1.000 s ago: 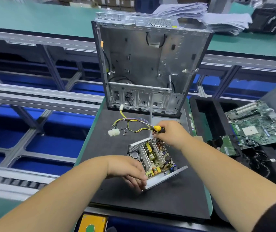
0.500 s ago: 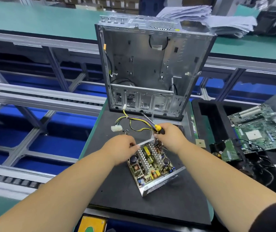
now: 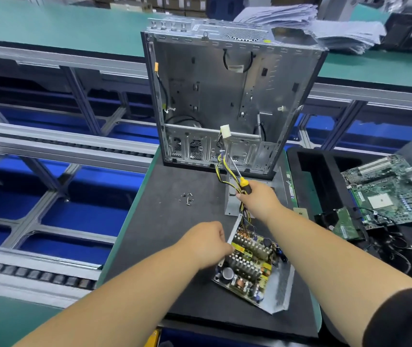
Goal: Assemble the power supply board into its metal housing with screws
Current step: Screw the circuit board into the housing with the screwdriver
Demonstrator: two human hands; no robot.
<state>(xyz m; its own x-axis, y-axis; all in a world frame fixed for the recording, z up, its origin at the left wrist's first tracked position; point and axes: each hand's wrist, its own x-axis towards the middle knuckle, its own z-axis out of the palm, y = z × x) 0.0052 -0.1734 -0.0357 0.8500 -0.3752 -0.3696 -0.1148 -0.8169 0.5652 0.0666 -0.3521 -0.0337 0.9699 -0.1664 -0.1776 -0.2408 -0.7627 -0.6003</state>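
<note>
The power supply board [image 3: 248,269] lies in its open metal housing [image 3: 278,289] on the black mat, near the front. My left hand [image 3: 206,242] grips the housing's left wall. My right hand [image 3: 257,199] holds a yellow-and-black screwdriver [image 3: 243,184] together with the board's yellow and black wires [image 3: 225,166], lifted so the white connector [image 3: 225,128] hangs in the air. Several loose screws [image 3: 186,197] lie on the mat to the left. A flat metal cover plate [image 3: 233,199] lies under my right hand.
An open computer case [image 3: 225,96] stands upright at the back of the mat [image 3: 164,221]. A motherboard [image 3: 395,191] and a smaller green board [image 3: 345,225] sit in a black tray on the right. Conveyor rails run along the left. Stacked papers [image 3: 312,23] lie behind.
My right hand has lifted the wires and connector off the mat, screwdriver still in it. My left hand moved from the housing's near edge to its left wall, and the housing shifted.
</note>
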